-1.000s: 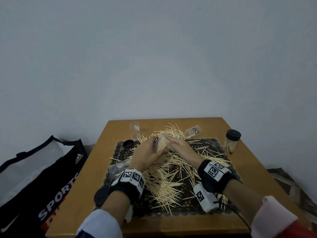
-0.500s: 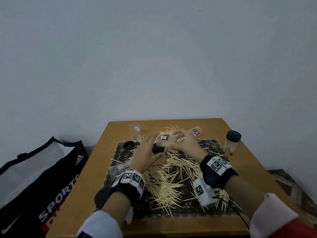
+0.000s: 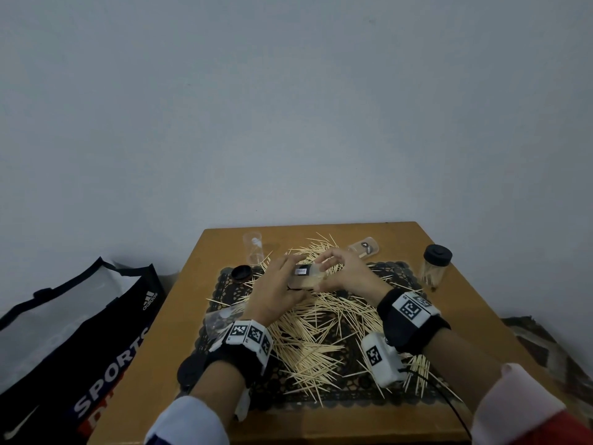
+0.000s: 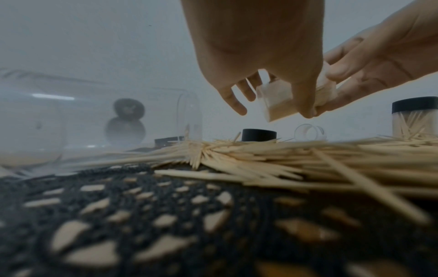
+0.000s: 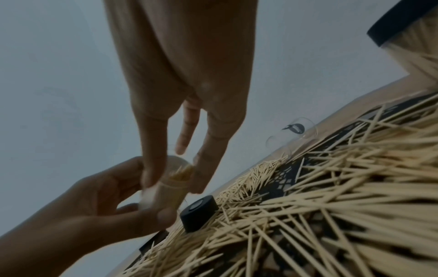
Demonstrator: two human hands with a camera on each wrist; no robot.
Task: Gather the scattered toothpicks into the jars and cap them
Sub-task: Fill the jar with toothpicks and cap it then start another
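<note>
Clear plastic, packed with toothpicks: the jar (image 3: 303,277) now sits lifted between both my hands at the centre of the frame, where a second ago they were down on the pile. My left hand (image 3: 276,290) grips its base, my right hand (image 3: 345,274) pinches its mouth end. Filling looks done, so capping comes next; a black cap (image 5: 198,212) lies just below, and loose toothpicks (image 3: 308,345) cover the bench (image 3: 465,303).

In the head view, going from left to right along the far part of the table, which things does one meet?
Upright empty jar → loose black cap → left hand → held jar → right hand → jar lying on its side → capped jar.
</note>
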